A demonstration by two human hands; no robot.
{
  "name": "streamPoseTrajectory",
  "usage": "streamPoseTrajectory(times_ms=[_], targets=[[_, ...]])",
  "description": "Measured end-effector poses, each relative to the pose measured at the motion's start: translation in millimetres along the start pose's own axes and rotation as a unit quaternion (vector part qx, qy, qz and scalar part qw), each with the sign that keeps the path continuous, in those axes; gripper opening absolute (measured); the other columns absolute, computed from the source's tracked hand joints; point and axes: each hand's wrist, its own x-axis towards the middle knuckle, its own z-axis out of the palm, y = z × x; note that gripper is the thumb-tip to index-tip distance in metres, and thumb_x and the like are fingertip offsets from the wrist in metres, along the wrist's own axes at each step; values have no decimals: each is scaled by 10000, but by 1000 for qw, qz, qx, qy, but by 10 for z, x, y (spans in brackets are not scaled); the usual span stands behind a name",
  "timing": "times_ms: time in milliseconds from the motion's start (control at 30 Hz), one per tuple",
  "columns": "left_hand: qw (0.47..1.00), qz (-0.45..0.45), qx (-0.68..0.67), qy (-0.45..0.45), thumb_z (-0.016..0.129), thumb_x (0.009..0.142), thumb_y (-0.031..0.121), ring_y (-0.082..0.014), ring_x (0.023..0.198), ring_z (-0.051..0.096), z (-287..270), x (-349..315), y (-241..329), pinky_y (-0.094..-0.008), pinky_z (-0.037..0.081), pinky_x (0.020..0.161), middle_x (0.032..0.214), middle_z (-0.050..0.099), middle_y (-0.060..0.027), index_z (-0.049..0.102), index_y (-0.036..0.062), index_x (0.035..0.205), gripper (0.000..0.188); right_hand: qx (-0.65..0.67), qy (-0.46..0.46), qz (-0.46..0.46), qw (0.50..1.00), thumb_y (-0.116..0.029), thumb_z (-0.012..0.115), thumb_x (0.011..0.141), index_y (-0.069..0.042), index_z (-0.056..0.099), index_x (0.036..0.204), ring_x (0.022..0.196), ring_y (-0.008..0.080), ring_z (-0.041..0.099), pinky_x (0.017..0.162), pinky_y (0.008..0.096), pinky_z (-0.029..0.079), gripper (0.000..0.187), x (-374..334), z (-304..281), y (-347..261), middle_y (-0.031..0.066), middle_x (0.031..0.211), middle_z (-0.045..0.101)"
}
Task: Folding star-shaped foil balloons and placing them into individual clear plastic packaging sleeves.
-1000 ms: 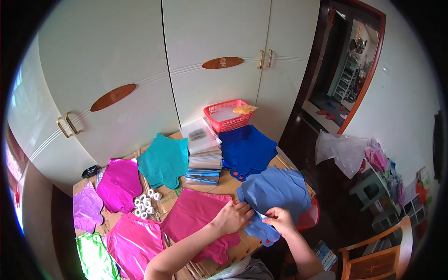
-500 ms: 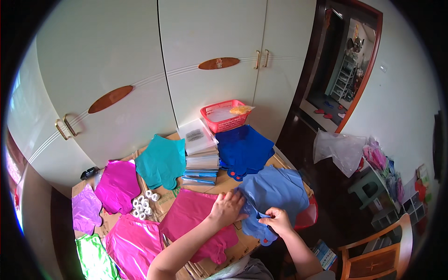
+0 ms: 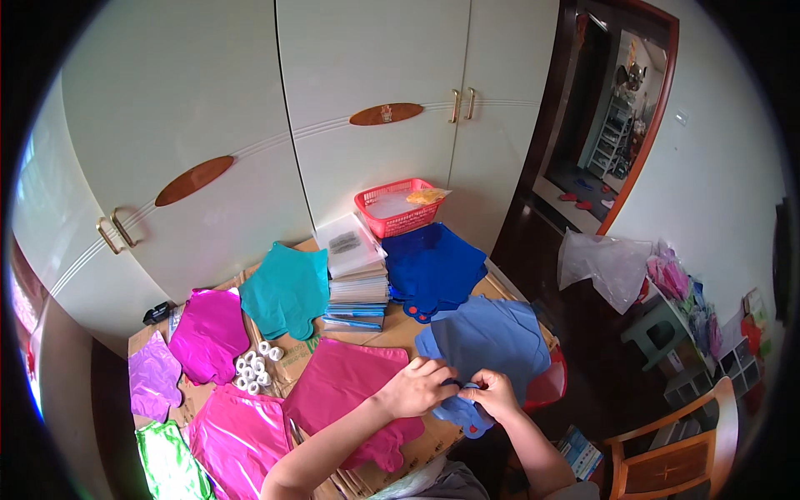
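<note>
Flat film pieces that look like uninflated foil balloons lie in piles by colour. Nearest me on the right is the light-blue pile [image 3: 497, 337]. My left hand [image 3: 423, 387] has its fingers curled on the lower left edge of a light-blue piece. Beside it, my right hand [image 3: 492, 392] pinches the same piece's lower part, thumb and fingers together. A narrow lobed end [image 3: 468, 419] with a red spot hangs below my fingers. What lies between the fingertips is partly hidden.
Crimson [image 3: 350, 383], pink [image 3: 240, 433], teal [image 3: 287, 292] and dark-blue [image 3: 433, 267] pieces cover the cardboard-topped table. White rolls [image 3: 252, 371], a stack of packets [image 3: 357, 296] and a red basket [image 3: 396, 223] stand among them. A wooden chair [image 3: 671, 433] is at right.
My left hand has gone from lying spread on the light-blue pile to curling its fingers near my right hand. The piece's lower part is now gathered between both hands.
</note>
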Motion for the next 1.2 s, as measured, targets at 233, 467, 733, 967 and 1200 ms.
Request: streamPoseTrajectory(times_ms=[233,467,733,967,1200], targets=[[994,-75,28,-72,702,718,273,-188,958,493,-44,27,-17,-363,401,773,978,512,-2,692,241,1099,382,-15,-16,24,999,-59,821,726,-32,625,768,637,29,496,560,216,417,202,-6,-22,-22,-44,679,576],[993,-111,29,-39,621,829,395,-186,849,537,-60,111,9,-369,386,712,862,561,-27,718,208,971,255,4,-27,24,999,-78,792,768,-29,633,774,648,26,491,579,213,413,166,-10,-41,-68,-53,684,568],[950,-281,124,-65,626,835,451,-211,878,582,240,142,-184,-380,391,750,863,618,-61,692,143,880,319,39,-41,25,998,-85,761,809,-31,637,797,660,29,501,585,210,412,136,-14,-62,-44,-51,713,575],[931,-320,154,-88,568,811,627,-208,992,527,291,172,-393,-375,377,829,1014,593,-68,599,125,1268,680,113,-13,15,993,-94,719,850,-35,603,847,702,37,524,610,212,426,129,2,-132,69,-27,762,593],[922,-330,149,-138,544,807,664,-199,1048,505,230,207,-369,-355,361,880,1089,587,-59,458,79,1389,830,279,166,60,944,-136,676,875,-96,580,974,758,97,568,595,236,463,143,30,-612,195,-6,856,583]])
